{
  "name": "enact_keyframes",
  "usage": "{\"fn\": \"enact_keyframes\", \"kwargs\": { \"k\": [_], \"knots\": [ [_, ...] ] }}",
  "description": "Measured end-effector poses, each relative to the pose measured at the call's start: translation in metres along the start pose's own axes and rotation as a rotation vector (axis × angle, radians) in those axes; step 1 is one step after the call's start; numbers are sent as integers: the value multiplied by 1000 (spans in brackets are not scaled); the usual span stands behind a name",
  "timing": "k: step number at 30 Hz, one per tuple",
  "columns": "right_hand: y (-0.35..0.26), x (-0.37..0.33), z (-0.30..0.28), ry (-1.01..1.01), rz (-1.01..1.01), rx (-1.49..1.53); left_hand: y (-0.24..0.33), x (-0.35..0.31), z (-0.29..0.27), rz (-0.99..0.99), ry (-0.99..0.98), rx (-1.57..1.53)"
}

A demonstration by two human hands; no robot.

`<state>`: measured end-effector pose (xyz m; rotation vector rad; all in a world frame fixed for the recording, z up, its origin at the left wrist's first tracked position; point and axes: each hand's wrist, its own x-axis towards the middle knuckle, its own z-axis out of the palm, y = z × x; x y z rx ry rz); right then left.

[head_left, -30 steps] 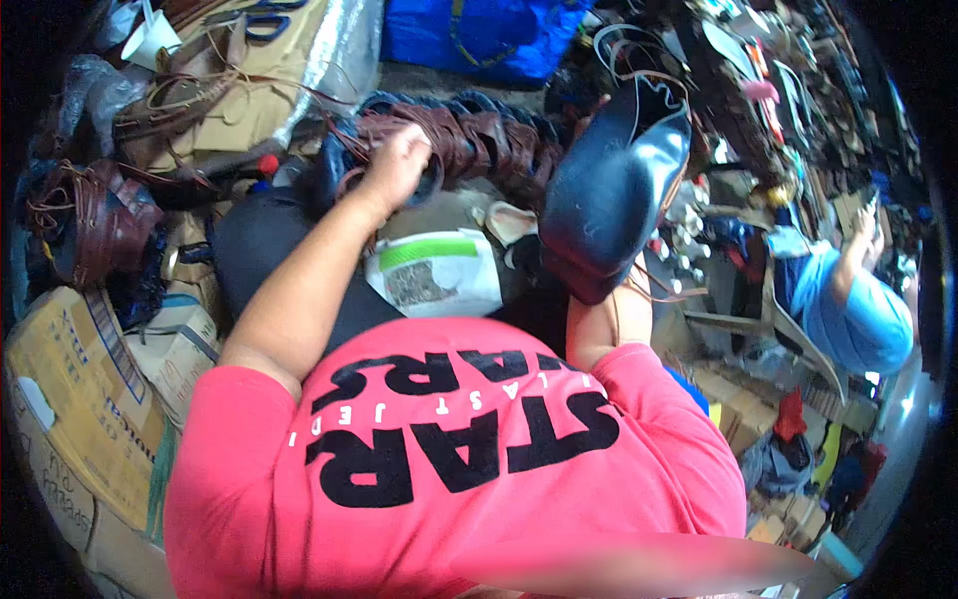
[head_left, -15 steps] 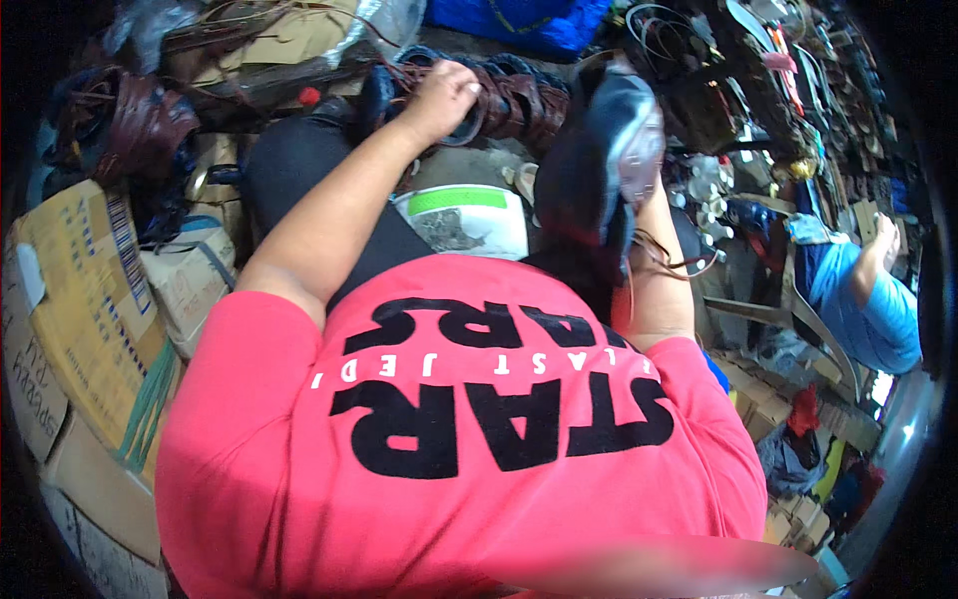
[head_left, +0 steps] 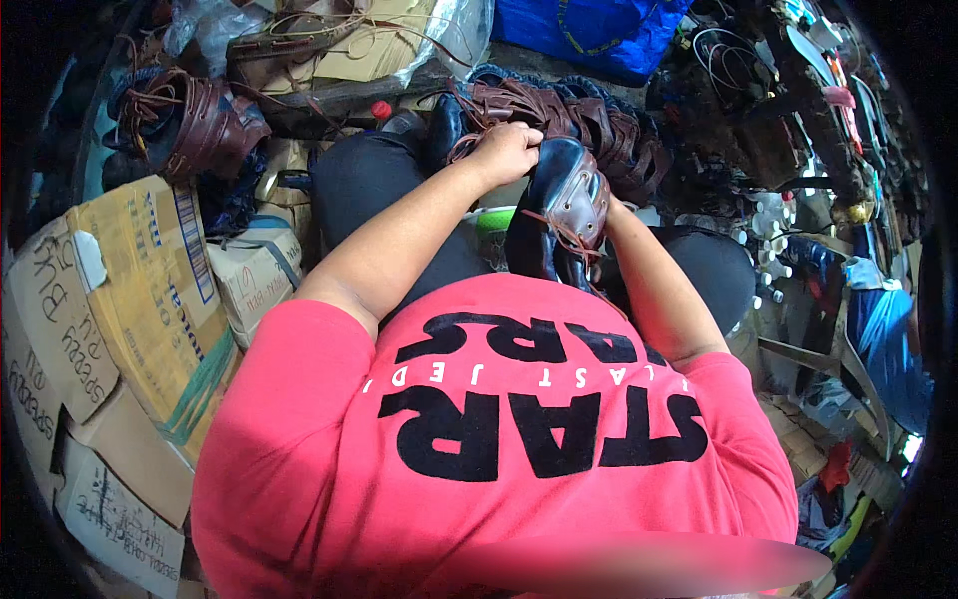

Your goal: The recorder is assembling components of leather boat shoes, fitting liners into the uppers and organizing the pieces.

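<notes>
Between my knees stands a dark shoe (head_left: 544, 225) with a shiny brown leather lace-up panel and loose brown laces. My right hand (head_left: 615, 212) grips its right side; most of the fingers are hidden behind it. My left hand (head_left: 507, 156) is closed, its fingers curled beside the shoe's far end. What it pinches, if anything, does not show. Just beyond my hands lies a row of similar brown and black shoes (head_left: 599, 125) with tangled laces. A white container with a green band (head_left: 493, 219) is partly covered by my left forearm and the shoe.
Cardboard boxes (head_left: 150, 290) crowd my left side. Another brown laced shoe (head_left: 190, 130) sits at the far left. A blue bag (head_left: 609, 35) lies at the back. Small white bottles (head_left: 770, 225) and cluttered shelves stand to the right, near a person in blue (head_left: 883, 339).
The shoe has come down and tilted, its brown laced panel now facing up. My left hand has moved from the row of shoes toward its far end. The whole view has shifted.
</notes>
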<state>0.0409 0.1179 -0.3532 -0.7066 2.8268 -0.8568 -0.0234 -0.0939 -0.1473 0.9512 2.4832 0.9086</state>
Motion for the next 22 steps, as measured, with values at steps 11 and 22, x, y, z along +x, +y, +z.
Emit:
{"fn": "enact_keyframes", "kwargs": {
  "k": [11,22],
  "knots": [
    [-119,18,-109,263,387,765,-20,-15,-12,-23,3,24],
    [-135,35,-95,188,357,1168,-48,4,-26,-346,-586,5]
  ]
}}
